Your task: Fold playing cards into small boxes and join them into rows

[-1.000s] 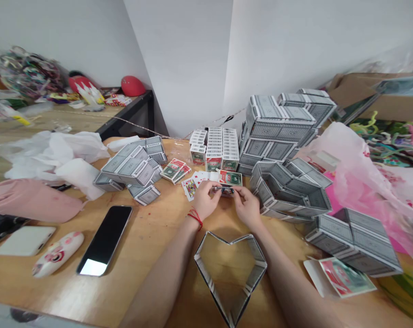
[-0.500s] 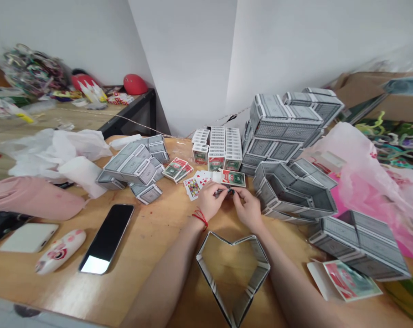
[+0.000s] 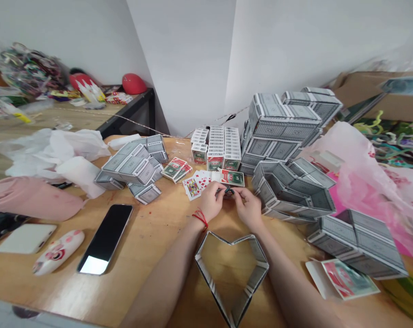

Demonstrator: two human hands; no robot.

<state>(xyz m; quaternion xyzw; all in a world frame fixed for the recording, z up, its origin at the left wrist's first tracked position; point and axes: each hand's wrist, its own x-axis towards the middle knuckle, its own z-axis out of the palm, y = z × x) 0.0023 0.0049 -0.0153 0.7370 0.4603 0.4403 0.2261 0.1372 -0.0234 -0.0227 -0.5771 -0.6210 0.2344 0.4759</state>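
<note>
Over the table, my left hand (image 3: 211, 200) pinches one end of a small dark strip-like piece (image 3: 229, 190). The fingers of my right hand (image 3: 248, 207) close on its other end; what exactly it is stays too small to tell. Behind the fingers are loose playing cards (image 3: 192, 187) and a green and red card box (image 3: 232, 177). Between my forearms stands an open heart-shaped frame (image 3: 206, 278) made of folded grey-patterned cards, touching neither hand.
Tall stacked card frames (image 3: 285, 120) and more heart frames (image 3: 291, 196) stand at the right. Card packs (image 3: 223, 143) line up at the back. A smaller card stack (image 3: 134, 164), a phone (image 3: 105, 239) and a pink pouch (image 3: 38, 198) lie left. An opened card box (image 3: 350, 279) is front right.
My fingers have shifted slightly around the dark piece, which now spans between both hands. The whole view has drifted a little; the surrounding things have stayed put.
</note>
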